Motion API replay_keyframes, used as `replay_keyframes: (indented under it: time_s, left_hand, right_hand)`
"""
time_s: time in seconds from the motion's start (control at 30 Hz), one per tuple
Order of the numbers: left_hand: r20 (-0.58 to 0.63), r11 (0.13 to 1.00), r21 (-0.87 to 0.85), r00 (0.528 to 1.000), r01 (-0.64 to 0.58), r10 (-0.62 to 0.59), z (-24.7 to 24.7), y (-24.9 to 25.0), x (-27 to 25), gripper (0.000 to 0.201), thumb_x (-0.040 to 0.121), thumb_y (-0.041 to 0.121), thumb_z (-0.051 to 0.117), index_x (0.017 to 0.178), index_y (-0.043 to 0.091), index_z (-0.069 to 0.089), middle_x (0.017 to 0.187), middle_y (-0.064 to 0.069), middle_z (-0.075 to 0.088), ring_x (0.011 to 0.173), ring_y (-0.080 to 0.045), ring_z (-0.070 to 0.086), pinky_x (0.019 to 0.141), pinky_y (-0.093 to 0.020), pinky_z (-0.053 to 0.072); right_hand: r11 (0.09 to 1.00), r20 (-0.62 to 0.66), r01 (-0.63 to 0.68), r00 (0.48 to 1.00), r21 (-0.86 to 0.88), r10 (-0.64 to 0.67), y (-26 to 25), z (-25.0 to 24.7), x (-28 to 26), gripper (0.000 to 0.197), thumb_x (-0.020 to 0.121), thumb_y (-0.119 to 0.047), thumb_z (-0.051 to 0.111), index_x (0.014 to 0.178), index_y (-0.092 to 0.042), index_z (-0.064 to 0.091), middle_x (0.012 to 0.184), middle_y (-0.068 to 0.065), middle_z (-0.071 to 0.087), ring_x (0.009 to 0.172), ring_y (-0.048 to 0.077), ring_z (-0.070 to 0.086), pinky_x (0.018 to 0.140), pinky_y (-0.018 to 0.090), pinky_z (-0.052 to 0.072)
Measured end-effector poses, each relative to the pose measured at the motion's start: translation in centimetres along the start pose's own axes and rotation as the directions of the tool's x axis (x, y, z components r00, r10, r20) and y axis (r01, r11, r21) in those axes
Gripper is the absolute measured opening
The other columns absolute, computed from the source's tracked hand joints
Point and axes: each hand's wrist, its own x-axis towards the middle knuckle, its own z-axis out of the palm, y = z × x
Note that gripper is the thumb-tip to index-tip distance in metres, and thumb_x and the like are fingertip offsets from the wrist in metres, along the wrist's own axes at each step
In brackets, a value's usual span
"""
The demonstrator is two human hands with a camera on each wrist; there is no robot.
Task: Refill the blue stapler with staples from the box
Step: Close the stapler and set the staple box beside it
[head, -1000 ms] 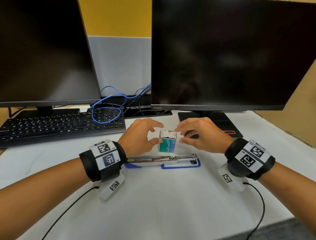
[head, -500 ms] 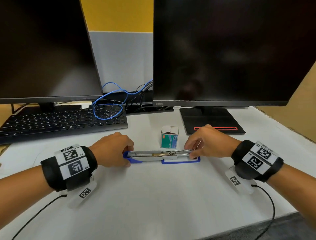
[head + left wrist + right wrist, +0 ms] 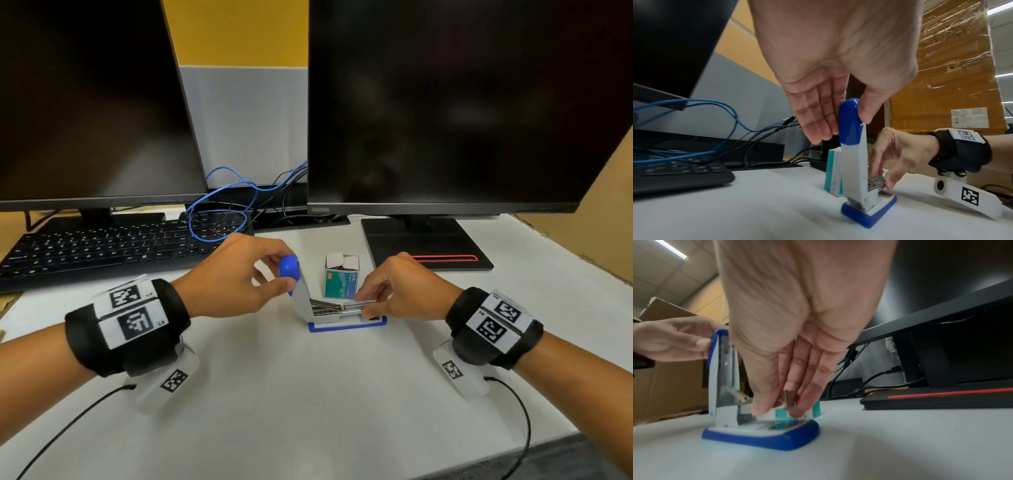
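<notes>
The blue stapler (image 3: 346, 325) stands on the white desk between my hands, its blue base flat. Its white cover (image 3: 301, 298) with the blue tip is tilted up, nearly upright. My left hand (image 3: 286, 274) pinches that blue tip (image 3: 849, 120) between thumb and fingers. My right hand (image 3: 364, 303) pinches the free end of the metal magazine (image 3: 790, 398), which lies level over the base (image 3: 764, 439). Metal shows inside the channel (image 3: 325, 306). The green staple box (image 3: 340, 279) stands upright just behind the stapler, top flaps open.
A black keyboard (image 3: 102, 250) with a blue cable (image 3: 219, 219) looped over it lies at the back left. Two dark monitors stand behind; the right monitor's base (image 3: 428, 246) sits just behind the box. A cardboard wall (image 3: 582, 222) borders the desk's right edge.
A second ago both hands were at the staple box. They then took the ends of the stapler lying opened flat. My left hand has now swung the cover up to near upright.
</notes>
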Motion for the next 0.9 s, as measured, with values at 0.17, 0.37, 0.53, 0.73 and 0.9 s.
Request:
replay_keyframes:
  time_s: [0.17, 0.37, 0.53, 0.73, 0.9]
  left_hand:
    - [-0.075, 0.999, -0.023, 0.996, -0.042, 0.04, 2.2, 1.2, 1.3, 0.026, 0.087, 0.034, 0.067, 0.109, 0.021, 0.069, 0.099, 0.011, 0.067, 0.089, -0.01, 0.065, 0.071, -0.03, 0.062]
    - [-0.023, 0.998, -0.007, 0.998, -0.061, 0.061, 5.7, 1.6, 2.4, 0.029, 0.086, 0.041, 0.066, 0.111, 0.027, 0.069, 0.096, 0.012, 0.065, 0.087, -0.007, 0.063, 0.076, -0.031, 0.059]
    - [0.027, 0.998, 0.045, 0.998, -0.049, 0.047, 7.0, 1.0, 2.8, 0.029, 0.084, 0.04, 0.066, 0.11, 0.026, 0.069, 0.098, 0.012, 0.067, 0.088, -0.007, 0.063, 0.081, -0.033, 0.056]
    - [0.118, 0.988, 0.153, 0.993, -0.008, -0.01, 7.1, 0.3, 1.8, 0.039, 0.082, 0.041, 0.067, 0.12, 0.031, 0.065, 0.111, 0.012, 0.069, 0.097, -0.011, 0.063, 0.082, -0.032, 0.057]
    - [0.12, 0.983, 0.178, 0.991, 0.043, -0.065, 6.6, -0.2, 1.7, 0.037, 0.083, 0.034, 0.068, 0.12, 0.028, 0.068, 0.11, 0.009, 0.074, 0.094, -0.012, 0.067, 0.083, -0.033, 0.057]
  right_hand:
    - [1.0, -0.027, 0.001, 1.0, 0.031, 0.0, -0.6, 0.8, 0.6, 0.035, 0.077, -0.031, 0.08, 0.107, -0.015, 0.075, 0.107, 0.002, 0.077, 0.083, 0.008, 0.073, 0.075, 0.017, 0.06]
    - [0.999, -0.053, -0.016, 0.998, 0.028, 0.018, -0.6, 0.6, 0.6, 0.029, 0.07, -0.033, 0.085, 0.091, -0.015, 0.077, 0.077, -0.003, 0.077, 0.068, 0.006, 0.07, 0.075, 0.012, 0.052]
    - [0.999, -0.052, -0.015, 0.999, -0.047, 0.013, 0.7, -1.4, 0.0, 0.02, 0.076, -0.019, 0.081, 0.096, -0.018, 0.078, 0.083, -0.004, 0.078, 0.073, 0.004, 0.072, 0.075, 0.017, 0.059]
    - [0.999, -0.232, -0.038, 0.972, -0.018, 0.032, 0.6, -3.3, 0.8, 0.026, 0.077, -0.025, 0.08, 0.101, -0.018, 0.074, 0.088, -0.007, 0.073, 0.076, 0.006, 0.071, 0.074, 0.026, 0.062]
    - [0.999, -0.212, -0.031, 0.977, -0.033, 0.023, -0.5, -2.3, 2.8, 0.057, 0.075, -0.037, 0.079, 0.128, -0.024, 0.061, 0.123, -0.001, 0.067, 0.103, 0.013, 0.066, 0.083, 0.033, 0.061]
